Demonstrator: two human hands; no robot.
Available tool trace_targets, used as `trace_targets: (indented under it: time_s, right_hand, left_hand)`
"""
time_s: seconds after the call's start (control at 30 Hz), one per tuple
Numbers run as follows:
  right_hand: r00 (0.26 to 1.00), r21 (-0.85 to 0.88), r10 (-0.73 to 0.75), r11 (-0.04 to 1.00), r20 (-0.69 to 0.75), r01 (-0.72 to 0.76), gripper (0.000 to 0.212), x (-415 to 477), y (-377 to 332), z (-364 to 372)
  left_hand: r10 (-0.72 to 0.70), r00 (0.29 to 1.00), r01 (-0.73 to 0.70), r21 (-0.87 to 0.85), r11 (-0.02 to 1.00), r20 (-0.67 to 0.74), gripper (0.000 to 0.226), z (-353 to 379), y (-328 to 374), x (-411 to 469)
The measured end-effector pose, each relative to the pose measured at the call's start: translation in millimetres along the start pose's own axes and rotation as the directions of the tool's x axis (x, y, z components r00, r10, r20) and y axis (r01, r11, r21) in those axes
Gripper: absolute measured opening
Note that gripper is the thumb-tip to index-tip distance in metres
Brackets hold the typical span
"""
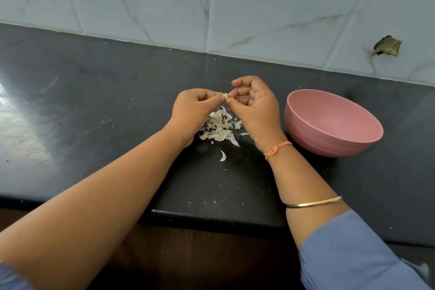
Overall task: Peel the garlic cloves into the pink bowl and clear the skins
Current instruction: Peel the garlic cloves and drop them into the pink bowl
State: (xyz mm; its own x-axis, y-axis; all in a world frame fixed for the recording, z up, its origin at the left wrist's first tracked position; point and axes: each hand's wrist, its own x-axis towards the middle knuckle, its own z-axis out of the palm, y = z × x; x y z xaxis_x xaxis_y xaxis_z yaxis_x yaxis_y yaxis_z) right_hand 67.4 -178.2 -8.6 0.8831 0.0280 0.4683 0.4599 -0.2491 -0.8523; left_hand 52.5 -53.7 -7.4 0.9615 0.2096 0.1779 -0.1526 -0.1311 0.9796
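Two hands pinching one garlic clove [226,96], left hand [193,110], right hand [255,107], fingers curled

skins [220,127] on counter [94,106] below both hands, bowl [329,125] right of them, wall [211,2] behind

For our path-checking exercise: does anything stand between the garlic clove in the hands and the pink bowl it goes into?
Nothing visible does. The left hand and right hand pinch the garlic clove; the pink bowl stands open beside the right hand. The skins lie below, off that path.
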Motion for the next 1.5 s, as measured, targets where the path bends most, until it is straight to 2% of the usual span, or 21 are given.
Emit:
trace_targets:
  time_s: [0.37, 0.5, 0.7, 0.87, 0.97, 1.1, 1.17, 1.27, 1.37, 1.5]
  right_hand:
    - [0.999, -0.036, -0.043, 0.998, 0.001, 0.043, 0.022, -0.7, -2.0, 2.4]
    - [1.0, -0.048, -0.001, 0.999, -0.013, 0.0, 0.024, -1.0, -1.5, 2.5]
    - [0.987, 0.142, 0.16, 0.977, 0.008, -0.16, 0.021, -0.8, -6.4, -2.4]
    - [0.954, 0.348, 0.297, 0.89, 0.049, -0.295, 0.017, 0.1, -8.9, -2.6]
    - [0.942, 0.436, 0.323, 0.838, 0.09, -0.329, 0.016, -0.1, -10.3, -3.9]
    - [0.933, 0.465, 0.333, 0.81, 0.136, -0.357, 0.019, -0.7, -11.9, -6.1]
    - [0.927, 0.464, 0.344, 0.803, 0.149, -0.373, 0.021, -0.8, -12.6, -6.3]
    - [0.923, 0.464, 0.354, 0.799, 0.149, -0.382, 0.018, -0.8, -12.8, -5.2]
    - [0.921, 0.478, 0.367, 0.791, 0.129, -0.382, 0.016, 0.1, -13.3, -5.1]
    - [0.916, 0.489, 0.378, 0.779, 0.133, -0.392, 0.023, -0.5, -13.9, -4.8]
  left_hand:
    - [0.051, 0.999, -0.051, 0.023, 0.998, -0.01, 0.015, 1.1, 0.0, -0.8]
    - [0.068, 0.998, -0.068, 0.049, 0.996, 0.002, 0.016, 1.3, -0.8, -1.0]
    - [0.069, 0.998, -0.069, 0.081, 0.994, -0.001, 0.016, 1.2, -0.9, -0.7]
    - [0.052, 0.998, -0.048, 0.089, 0.995, -0.046, 0.016, 0.6, -0.8, 1.3]
    - [0.061, 0.995, -0.054, 0.096, 0.994, -0.078, 0.016, -0.1, -1.7, 1.6]
    - [0.057, 0.992, -0.048, 0.079, 0.996, -0.113, 0.015, -0.7, -4.9, 4.7]
    - [0.052, 0.992, -0.044, 0.065, 0.997, -0.116, 0.022, -0.3, -5.9, 6.1]
    - [0.082, 0.994, -0.08, 0.033, 0.996, -0.073, 0.028, 0.6, -4.3, 3.2]
    - [0.123, 0.992, -0.124, 0.002, 0.992, 0.024, 0.014, 1.7, -3.3, 0.3]
    - [0.137, 0.99, -0.134, -0.096, 0.986, 0.027, 0.027, 0.4, -5.9, 1.7]
